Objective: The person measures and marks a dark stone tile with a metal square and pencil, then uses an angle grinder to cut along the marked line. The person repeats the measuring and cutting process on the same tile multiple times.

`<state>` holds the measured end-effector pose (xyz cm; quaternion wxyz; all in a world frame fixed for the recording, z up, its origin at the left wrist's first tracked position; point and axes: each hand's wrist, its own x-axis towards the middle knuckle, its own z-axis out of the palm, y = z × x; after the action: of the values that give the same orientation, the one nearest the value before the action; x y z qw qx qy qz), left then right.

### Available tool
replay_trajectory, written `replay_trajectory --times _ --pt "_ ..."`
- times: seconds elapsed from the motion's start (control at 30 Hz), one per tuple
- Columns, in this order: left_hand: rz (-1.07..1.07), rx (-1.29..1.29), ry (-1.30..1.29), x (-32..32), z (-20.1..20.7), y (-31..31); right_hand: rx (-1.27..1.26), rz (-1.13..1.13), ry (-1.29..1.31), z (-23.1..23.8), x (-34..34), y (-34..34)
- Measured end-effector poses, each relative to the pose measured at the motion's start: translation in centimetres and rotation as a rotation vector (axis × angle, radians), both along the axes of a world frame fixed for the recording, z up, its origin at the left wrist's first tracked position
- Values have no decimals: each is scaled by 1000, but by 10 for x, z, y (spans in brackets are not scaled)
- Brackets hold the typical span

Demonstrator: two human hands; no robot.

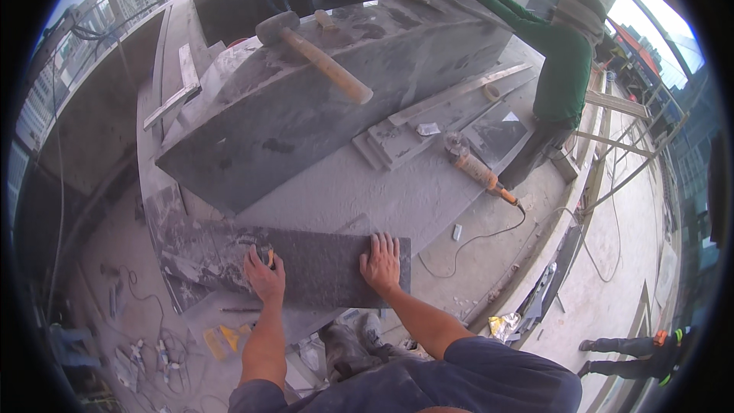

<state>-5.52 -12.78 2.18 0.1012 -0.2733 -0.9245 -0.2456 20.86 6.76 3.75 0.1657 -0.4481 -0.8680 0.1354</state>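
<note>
A long dark stone slab (325, 268) lies across in front of me. My left hand (264, 277) is over its left part, fingers curled round a small yellow-and-black object (270, 258); its kind is too small to make out. Flat on the slab near its right end rests my right hand (381, 264), fingers stretched toward the far edge. White dust smears the dark surface (199, 256) at the slab's left. Beyond stands a large grey stone block (329, 107), with a wooden-handled mallet (327, 63) lying on top.
An orange corded power tool (478, 170) lies right of centre, its cord trailing over the floor. Stone strips (405, 141) lie beside the block. A person in a green top (564, 69) works at the far right. Another person (642, 356) is at lower right. Cables (164, 359) lie lower left.
</note>
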Motion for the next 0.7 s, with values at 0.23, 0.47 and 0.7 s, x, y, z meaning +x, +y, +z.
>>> replay_trajectory --times 0.23,0.47,0.7 --pt "-5 5 68 -7 -15 -1 -12 15 -13 -15 1 1" --pt "-30 -37 27 -11 -21 -5 -14 38 97 -26 0 9" --pt "-69 14 92 -13 -23 -6 -95 34 354 29 18 116"
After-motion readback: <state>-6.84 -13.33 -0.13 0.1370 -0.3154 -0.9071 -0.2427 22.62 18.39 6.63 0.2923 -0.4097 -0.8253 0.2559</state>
